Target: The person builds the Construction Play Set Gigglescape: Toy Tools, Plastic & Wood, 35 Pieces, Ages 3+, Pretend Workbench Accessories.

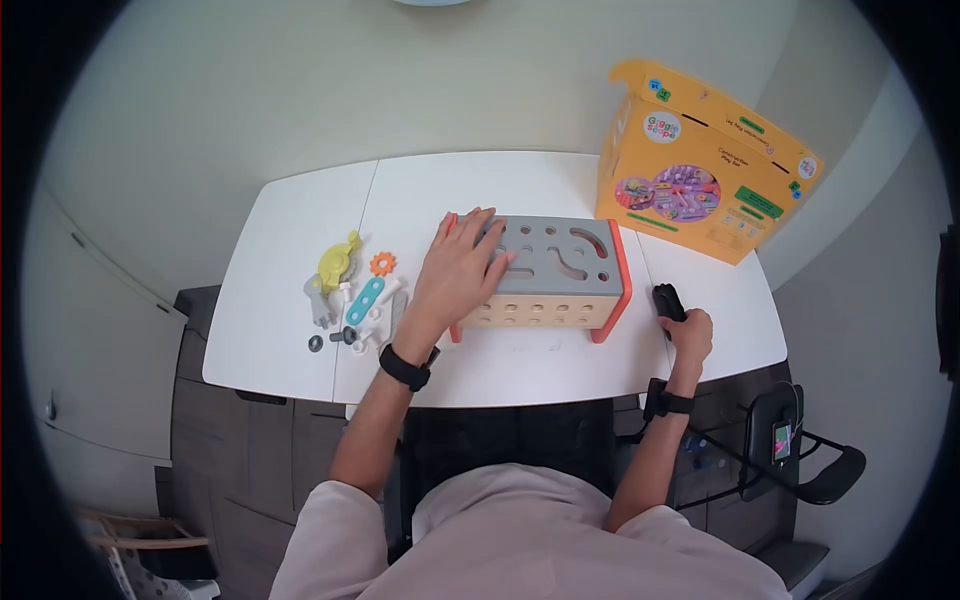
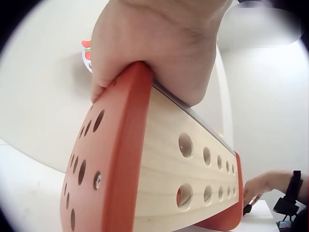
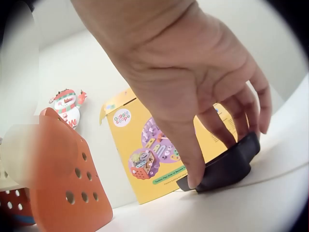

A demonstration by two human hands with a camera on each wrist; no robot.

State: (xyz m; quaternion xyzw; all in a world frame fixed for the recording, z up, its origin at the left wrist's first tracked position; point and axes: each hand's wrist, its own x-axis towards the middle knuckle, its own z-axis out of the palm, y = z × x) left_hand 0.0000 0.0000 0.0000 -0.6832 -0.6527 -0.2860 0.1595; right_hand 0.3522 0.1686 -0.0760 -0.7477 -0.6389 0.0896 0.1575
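A toy workbench (image 1: pixel 540 300) with a grey slotted top, pale wooden sides with round holes and red end panels stands on the white table. My left hand (image 1: pixel 455 270) rests on its top at the left end, fingers stretched over the grey surface. In the left wrist view that hand (image 2: pixel 154 53) lies over the edge of the near red end panel (image 2: pixel 104 164). Right of the workbench, my right hand (image 1: pixel 692 335) holds a small black object (image 3: pixel 227 166) low at the table, thumb on one side and fingertips on the other; its kind is unclear.
An open yellow carton (image 1: pixel 700 170) stands behind at the right. Left of the workbench lie loose toy parts: a lime-green piece (image 1: pixel 337 265), an orange gear (image 1: pixel 383 263), a teal strip (image 1: pixel 366 301) and several white and grey pieces. A phone (image 1: pixel 782 442) lies on a black stand beyond the table's right edge.
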